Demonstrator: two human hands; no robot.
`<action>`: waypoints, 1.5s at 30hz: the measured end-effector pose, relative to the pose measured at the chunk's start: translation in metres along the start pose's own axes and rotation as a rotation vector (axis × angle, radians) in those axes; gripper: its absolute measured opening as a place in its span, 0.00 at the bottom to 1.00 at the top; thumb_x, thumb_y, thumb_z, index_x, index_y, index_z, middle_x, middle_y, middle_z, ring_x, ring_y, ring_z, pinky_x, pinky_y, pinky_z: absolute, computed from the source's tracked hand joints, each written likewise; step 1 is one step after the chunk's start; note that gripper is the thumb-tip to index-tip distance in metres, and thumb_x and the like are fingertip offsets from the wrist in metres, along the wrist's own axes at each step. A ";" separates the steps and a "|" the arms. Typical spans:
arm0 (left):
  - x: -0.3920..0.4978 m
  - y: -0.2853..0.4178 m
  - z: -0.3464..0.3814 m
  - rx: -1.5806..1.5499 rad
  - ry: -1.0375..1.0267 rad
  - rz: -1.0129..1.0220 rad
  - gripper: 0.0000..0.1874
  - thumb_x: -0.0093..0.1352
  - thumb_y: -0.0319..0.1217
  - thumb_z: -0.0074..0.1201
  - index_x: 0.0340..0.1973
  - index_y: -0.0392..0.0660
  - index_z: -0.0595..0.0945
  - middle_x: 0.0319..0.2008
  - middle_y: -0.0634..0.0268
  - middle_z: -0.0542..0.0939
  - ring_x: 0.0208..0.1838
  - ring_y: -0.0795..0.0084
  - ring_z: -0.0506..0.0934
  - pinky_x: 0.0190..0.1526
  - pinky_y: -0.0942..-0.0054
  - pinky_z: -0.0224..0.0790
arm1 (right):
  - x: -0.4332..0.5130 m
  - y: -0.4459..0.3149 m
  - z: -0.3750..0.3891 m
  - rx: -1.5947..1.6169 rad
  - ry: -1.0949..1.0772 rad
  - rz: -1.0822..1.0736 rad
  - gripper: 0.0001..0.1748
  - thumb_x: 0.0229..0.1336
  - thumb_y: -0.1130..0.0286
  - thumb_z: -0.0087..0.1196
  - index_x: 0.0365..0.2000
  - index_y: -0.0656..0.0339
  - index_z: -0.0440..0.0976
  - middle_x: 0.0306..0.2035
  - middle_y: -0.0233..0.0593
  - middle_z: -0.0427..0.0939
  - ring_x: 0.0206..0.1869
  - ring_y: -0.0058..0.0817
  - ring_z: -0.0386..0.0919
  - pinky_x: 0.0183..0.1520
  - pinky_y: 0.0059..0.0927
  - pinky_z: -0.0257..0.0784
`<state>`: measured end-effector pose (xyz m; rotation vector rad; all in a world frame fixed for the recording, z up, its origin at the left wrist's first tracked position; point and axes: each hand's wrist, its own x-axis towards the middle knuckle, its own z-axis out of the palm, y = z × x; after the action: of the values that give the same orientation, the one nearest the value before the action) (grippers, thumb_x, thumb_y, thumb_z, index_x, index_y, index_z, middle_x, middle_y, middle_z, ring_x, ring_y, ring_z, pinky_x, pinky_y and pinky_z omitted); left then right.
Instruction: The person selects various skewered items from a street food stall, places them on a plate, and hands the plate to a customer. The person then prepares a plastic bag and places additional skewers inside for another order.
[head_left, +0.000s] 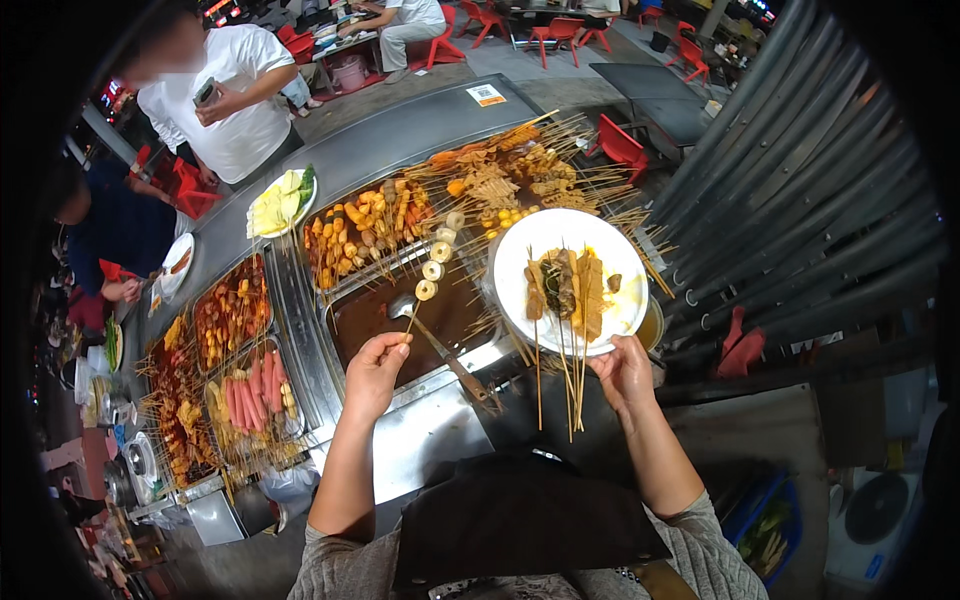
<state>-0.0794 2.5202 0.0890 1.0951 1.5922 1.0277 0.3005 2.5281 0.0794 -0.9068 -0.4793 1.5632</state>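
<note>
Between the thumb and fingers of my left hand (379, 371) is the thin end of a wooden skewer of pale ring-shaped pieces (432, 270). It slants up over a steel tray of dark brown broth (367, 315). A ladle (442, 352) rests in that broth, its wooden handle lying over the tray's near rim. My right hand (626, 375) grips the near edge of a white round plate (517, 225). On the plate lie several food skewers (566, 292), their sticks hanging over the edge towards me. A yellowish smear and a small brown piece are beside them.
Trays of skewers (367, 225) fill the steel counter, with pink sausages (255, 390) at the left. A plate of sliced vegetables (283, 199) stands at the back. A person in a white shirt (232, 97) stands across the counter. Dark ribbed panels (780, 172) rise at the right.
</note>
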 end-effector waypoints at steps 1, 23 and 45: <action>-0.001 0.000 -0.001 0.010 -0.001 0.052 0.09 0.71 0.28 0.59 0.46 0.40 0.85 0.33 0.77 0.76 0.33 0.87 0.68 0.38 0.85 0.64 | 0.000 0.001 0.001 0.002 0.007 0.004 0.24 0.65 0.71 0.45 0.59 0.68 0.62 0.56 0.49 0.76 0.52 0.38 0.81 0.52 0.40 0.82; -0.006 -0.024 -0.023 -0.139 -0.006 -0.044 0.09 0.73 0.28 0.57 0.47 0.40 0.84 0.41 0.71 0.83 0.43 0.83 0.76 0.48 0.82 0.69 | 0.004 0.020 -0.021 0.062 0.017 -0.003 0.22 0.64 0.71 0.46 0.58 0.64 0.65 0.51 0.46 0.78 0.47 0.39 0.83 0.44 0.41 0.84; -0.010 -0.023 -0.037 0.130 0.058 0.085 0.08 0.70 0.28 0.60 0.44 0.42 0.86 0.34 0.69 0.79 0.35 0.81 0.74 0.39 0.80 0.68 | 0.009 0.016 0.025 0.022 0.012 0.020 0.25 0.64 0.71 0.43 0.59 0.70 0.60 0.55 0.54 0.76 0.51 0.43 0.82 0.51 0.43 0.82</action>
<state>-0.1180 2.4999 0.0780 1.2400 1.6909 1.0319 0.2706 2.5384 0.0802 -0.9068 -0.4447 1.5776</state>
